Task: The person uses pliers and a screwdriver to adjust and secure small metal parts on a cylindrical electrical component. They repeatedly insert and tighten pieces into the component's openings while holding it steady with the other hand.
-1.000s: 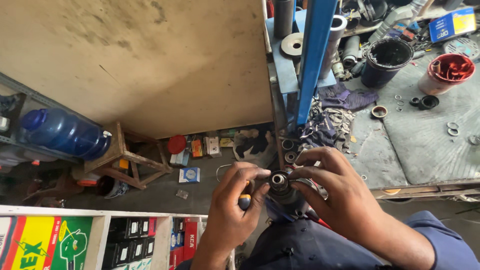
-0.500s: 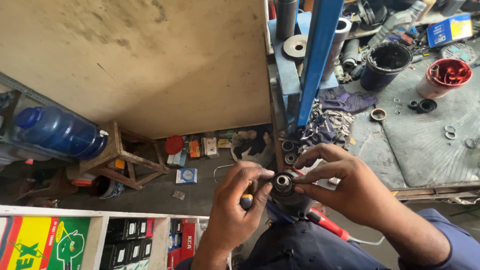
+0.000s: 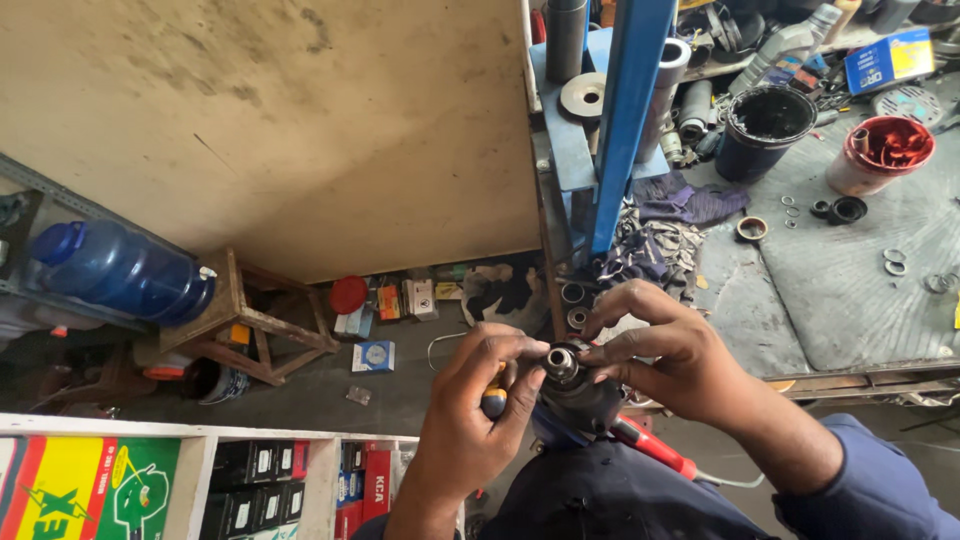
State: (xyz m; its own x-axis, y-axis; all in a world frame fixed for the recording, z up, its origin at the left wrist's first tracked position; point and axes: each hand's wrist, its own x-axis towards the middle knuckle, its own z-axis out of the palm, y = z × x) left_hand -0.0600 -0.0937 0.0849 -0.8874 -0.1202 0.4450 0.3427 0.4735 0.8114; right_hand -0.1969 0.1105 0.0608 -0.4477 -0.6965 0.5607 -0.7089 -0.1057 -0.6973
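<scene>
A dark round metal part [image 3: 573,392] with a shiny bore at its top rests on my lap. My left hand [image 3: 478,410] grips its left side, and a blue and yellow tool handle [image 3: 493,403] sticks out under the fingers. My right hand [image 3: 662,345] curls over the right side, fingertips touching the part's rim. A red-handled tool [image 3: 650,445] lies across my lap just below the right hand. Whatever the left hand does with the tool tip is hidden.
A blue steel press frame [image 3: 628,110] stands ahead beside a beige wall panel. A workbench [image 3: 860,290] at right carries a black tub [image 3: 762,128], a red tub [image 3: 883,152], rings and rags. A wooden stool [image 3: 250,315] and a blue water bottle [image 3: 120,270] are at left, with shelves of boxes below.
Both hands stay on the part and have shifted slightly lower in view. The red-handled tool has come into sight under my right hand.
</scene>
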